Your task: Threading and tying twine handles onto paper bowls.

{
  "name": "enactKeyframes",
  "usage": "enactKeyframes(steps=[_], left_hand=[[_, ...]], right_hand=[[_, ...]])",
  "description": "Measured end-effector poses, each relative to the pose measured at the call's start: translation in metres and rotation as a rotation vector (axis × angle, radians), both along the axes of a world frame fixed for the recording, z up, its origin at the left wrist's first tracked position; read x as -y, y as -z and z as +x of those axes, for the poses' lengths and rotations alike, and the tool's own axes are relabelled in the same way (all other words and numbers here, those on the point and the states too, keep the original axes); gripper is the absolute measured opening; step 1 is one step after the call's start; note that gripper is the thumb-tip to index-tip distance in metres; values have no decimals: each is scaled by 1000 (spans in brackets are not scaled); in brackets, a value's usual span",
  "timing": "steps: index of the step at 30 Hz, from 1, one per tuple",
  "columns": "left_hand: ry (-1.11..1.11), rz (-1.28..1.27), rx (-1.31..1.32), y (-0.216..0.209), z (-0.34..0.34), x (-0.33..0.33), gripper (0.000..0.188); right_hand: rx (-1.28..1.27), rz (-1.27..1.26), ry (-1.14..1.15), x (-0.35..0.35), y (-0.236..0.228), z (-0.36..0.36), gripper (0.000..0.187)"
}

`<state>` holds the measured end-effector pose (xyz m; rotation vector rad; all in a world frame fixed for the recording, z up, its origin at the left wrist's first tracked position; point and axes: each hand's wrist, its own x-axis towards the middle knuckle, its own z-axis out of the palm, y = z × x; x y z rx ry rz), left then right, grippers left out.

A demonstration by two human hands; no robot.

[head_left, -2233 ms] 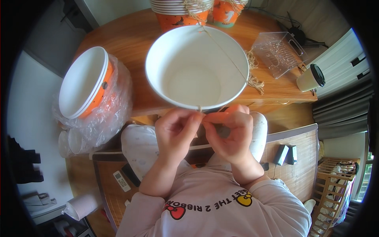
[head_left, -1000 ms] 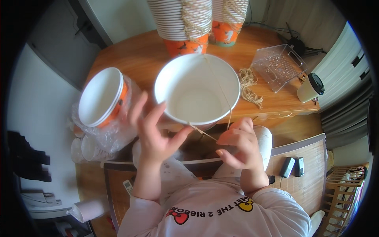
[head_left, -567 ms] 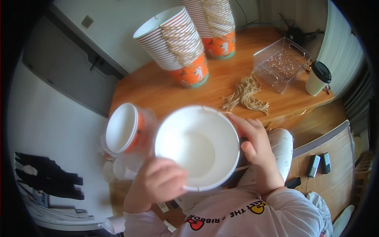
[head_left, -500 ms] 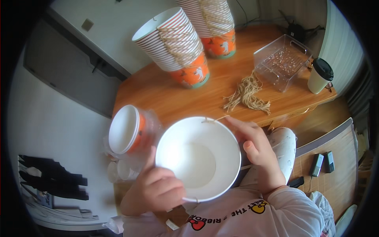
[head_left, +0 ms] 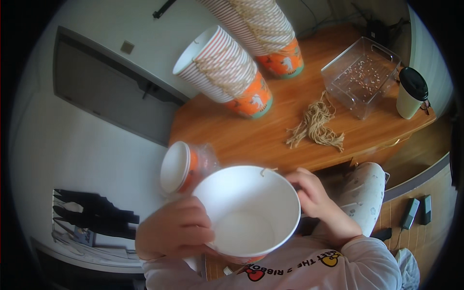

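Note:
In front of my chest, a white-lined paper bucket [head_left: 251, 229] tilts toward me, its open mouth upward. A short twine end [head_left: 268, 170] pokes over its far rim. My left hand [head_left: 180, 226] is closed on the bucket's left rim, fingers curled over the edge. At the right rim my right hand [head_left: 313, 193] has its fingers bent in against the outside wall; what lies between them is hidden. Beyond the bucket, a loose bundle of tan twine strands [head_left: 317, 124] lies on the wooden table.
Two tall stacks of orange-and-white buckets [head_left: 227, 67] wound with twine stand at the back. Nested buckets in clear plastic [head_left: 176, 166] sit at left. A clear bin [head_left: 362, 77] with small bits and a black-lidded cup [head_left: 411, 94] stand at the table's [head_left: 232, 137] right.
The bucket has moved lower in view and tips more toward me. My right hand's fingers, stretched out at the rim before, are now curled in. The left hand keeps its hold.

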<state>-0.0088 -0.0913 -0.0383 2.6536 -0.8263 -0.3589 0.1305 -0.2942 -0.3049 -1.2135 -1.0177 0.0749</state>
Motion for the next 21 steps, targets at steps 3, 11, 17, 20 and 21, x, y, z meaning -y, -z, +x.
enactKeyframes(steps=[3,11,17,20,21], left_hand=[[-59,-21,211,-24,6,6,20],[29,579,786,-115,102,40,39],[-13,770,945,-147,167,39,17],[-48,750,976,-140,188,16,13],[-44,752,986,-137,193,6,12]], right_hand=[[335,17,85,4,-4,7,54],[257,48,288,3,6,16,51],[253,42,324,12,2,27,42],[246,22,312,16,0,25,38],[247,23,316,17,-1,25,38]])
